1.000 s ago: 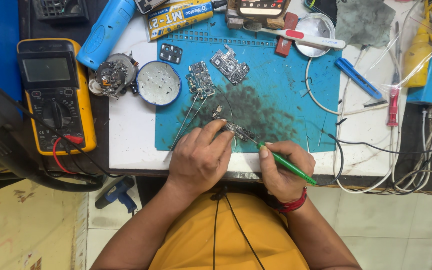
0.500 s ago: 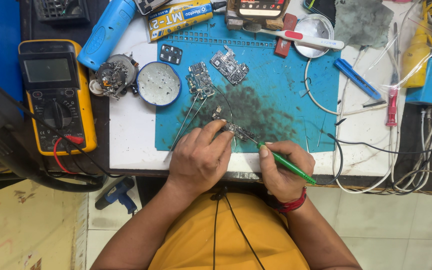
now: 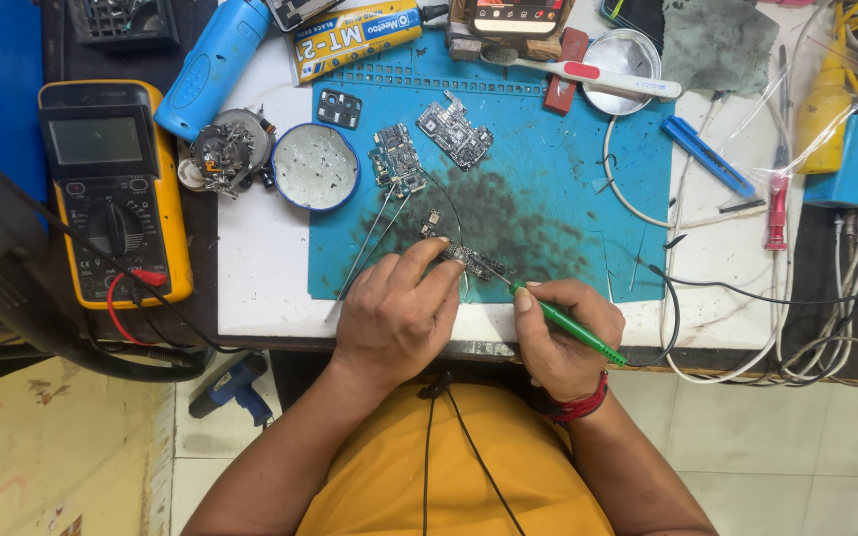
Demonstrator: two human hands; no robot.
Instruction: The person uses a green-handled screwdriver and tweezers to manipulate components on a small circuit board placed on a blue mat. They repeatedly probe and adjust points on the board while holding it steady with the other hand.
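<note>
My left hand (image 3: 396, 311) pinches a small dark circuit board (image 3: 471, 260) flat against the blue work mat (image 3: 568, 189) near the bench's front edge. My right hand (image 3: 554, 337) grips a green-handled soldering iron (image 3: 566, 323), whose tip touches the right end of that board. Two more small circuit boards (image 3: 396, 159) (image 3: 454, 130) lie farther back on the mat. A pair of tweezers (image 3: 369, 243) lies slanted on the mat beside my left hand.
A yellow multimeter (image 3: 111, 189) with red and black leads sits at the left. A round tin (image 3: 316, 166), a blue hot-air tool (image 3: 216, 63), a toothbrush (image 3: 588, 71), a blue knife (image 3: 712, 156), red-handled tool (image 3: 776, 210) and tangled cables (image 3: 826, 328) crowd the bench.
</note>
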